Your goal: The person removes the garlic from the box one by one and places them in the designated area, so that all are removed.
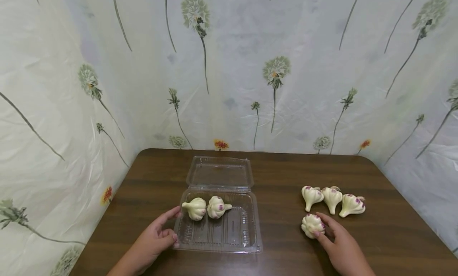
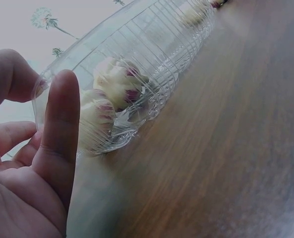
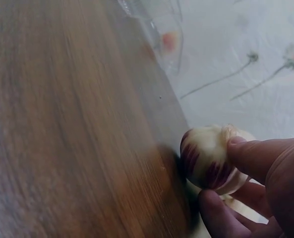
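My left hand (image 1: 154, 236) is at the near left corner of an open clear plastic clamshell container (image 1: 232, 250). Its thumb and curled fingers pinch the rim, while the index finger stretches along the side. Inside the container, towards its back, lie two garlic bulbs, one pale (image 1: 196, 209) and one with purple marks (image 1: 216, 207). On the right, my right hand (image 1: 340, 242) grips another garlic bulb (image 3: 206, 158) between thumb and fingers. That bulb is close over the table in the right wrist view.
Three more garlic bulbs (image 1: 332, 199) sit in a row just beyond my right hand. The container's lid (image 1: 220, 172) lies folded back, away from me. Behind the brown wooden table (image 1: 282, 176) hangs a flower-printed sheet (image 1: 229, 69).
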Tool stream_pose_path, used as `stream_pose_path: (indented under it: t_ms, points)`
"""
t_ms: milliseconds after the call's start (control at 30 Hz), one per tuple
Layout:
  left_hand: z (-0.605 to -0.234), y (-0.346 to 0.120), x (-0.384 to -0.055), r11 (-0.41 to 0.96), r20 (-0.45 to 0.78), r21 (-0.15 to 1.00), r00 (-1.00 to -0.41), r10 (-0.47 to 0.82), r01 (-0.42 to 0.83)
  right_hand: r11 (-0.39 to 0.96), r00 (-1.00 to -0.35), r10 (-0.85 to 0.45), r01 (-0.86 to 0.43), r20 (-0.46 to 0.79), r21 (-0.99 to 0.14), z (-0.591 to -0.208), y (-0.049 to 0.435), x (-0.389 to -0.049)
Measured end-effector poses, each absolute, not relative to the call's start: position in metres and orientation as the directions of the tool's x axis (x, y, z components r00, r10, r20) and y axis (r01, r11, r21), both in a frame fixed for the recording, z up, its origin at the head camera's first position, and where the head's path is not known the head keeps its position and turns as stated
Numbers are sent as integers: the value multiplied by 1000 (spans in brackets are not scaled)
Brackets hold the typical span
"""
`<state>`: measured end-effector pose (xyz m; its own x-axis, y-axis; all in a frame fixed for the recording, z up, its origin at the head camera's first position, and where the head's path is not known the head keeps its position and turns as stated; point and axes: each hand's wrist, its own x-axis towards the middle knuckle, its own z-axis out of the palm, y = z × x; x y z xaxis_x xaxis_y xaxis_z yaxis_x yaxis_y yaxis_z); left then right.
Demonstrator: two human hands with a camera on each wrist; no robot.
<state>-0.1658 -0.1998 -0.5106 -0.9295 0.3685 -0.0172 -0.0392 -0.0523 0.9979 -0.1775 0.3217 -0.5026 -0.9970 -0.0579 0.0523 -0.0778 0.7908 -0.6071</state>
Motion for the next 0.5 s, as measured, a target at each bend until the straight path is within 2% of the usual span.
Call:
stream_pose_path:
  t_ms: [333,500]
  points:
    - [-511,-200,-166,-51,-29,997,-928,372,-52,805,-996,-52,-82,67,-587,-504,325,-178]
    - [-510,-200,-166,-57,-31,997,-927,374,-56,812,-999,-39,-52,35,-581,-504,329,-179]
